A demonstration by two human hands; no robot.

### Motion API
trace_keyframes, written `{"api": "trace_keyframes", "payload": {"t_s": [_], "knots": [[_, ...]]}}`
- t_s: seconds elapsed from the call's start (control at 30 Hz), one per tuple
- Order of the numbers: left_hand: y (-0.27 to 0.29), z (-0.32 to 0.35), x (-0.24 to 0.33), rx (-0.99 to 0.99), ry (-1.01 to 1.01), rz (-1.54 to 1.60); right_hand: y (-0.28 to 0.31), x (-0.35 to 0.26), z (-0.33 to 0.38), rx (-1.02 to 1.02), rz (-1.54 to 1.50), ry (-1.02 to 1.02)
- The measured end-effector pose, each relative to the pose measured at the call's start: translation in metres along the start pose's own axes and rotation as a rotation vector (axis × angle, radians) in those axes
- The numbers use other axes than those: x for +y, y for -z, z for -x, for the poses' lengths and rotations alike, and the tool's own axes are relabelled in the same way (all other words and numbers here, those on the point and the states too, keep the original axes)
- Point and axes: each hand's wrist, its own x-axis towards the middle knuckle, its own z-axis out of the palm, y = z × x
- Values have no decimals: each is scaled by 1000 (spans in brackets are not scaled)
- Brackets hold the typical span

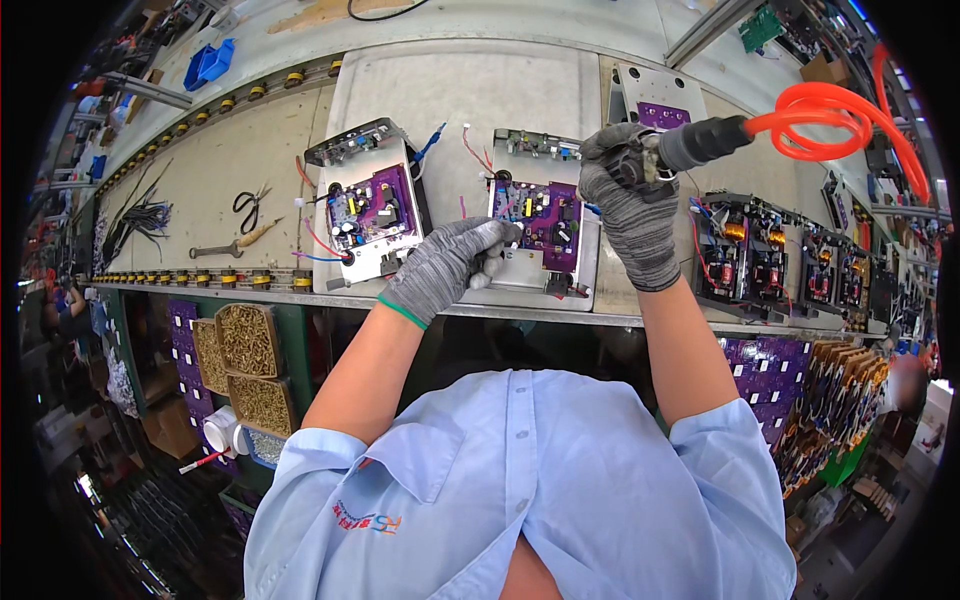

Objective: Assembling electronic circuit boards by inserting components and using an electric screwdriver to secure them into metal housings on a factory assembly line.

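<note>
In my right hand [635, 215], gloved in grey, is a dark power screwdriver [695, 145], with the fingers wrapped round its body. A coiled orange hose [820, 120] runs from its end. The tool's tip is hidden behind the hand. My left hand [448, 265], also gloved, is closed at the left edge of a purple circuit board [548, 220]; whatever its fingertips pinch is too small to make out. This board sits in an open metal housing [505, 275]. To its left stands a similar housing with another purple board [375, 208] and loose red and blue wires.
Pliers [250, 210] and a wrench [222, 250] lie on the bench at left, beside a bundle of dark cables [140, 215]. Several assembled units [765, 255] stand at right. Bins of brass-coloured screws [250, 340] hang below the bench's front edge.
</note>
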Motion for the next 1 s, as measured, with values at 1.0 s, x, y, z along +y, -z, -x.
{"api": "trace_keyframes", "payload": {"t_s": [1.0], "knots": [[-39,-3,-8,-3,-41,217,-5,-95,43,61,-400,106]]}}
